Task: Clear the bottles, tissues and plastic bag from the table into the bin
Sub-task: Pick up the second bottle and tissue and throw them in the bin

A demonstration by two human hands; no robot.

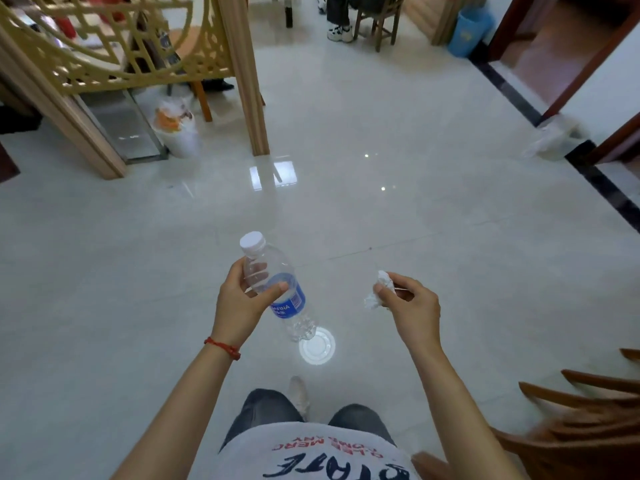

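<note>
Your left hand [242,299] grips a clear bottle [277,289] with its white cap up. Your right hand [412,306] pinches a crumpled white tissue [379,289]. Far ahead, a white bin [178,128] by the wooden post holds trash, and a blue bin [467,31] stands farther off.

Bare forearms — red string bracelet [223,348], grey printed tee [311,452], dark jeans [263,407].

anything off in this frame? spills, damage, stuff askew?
No spill or damage shows. The left hand holds a capped, empty-looking bottle tilted; the right hand pinches a crumpled tissue. The white bin by the wooden screen looks heaped full.
</note>
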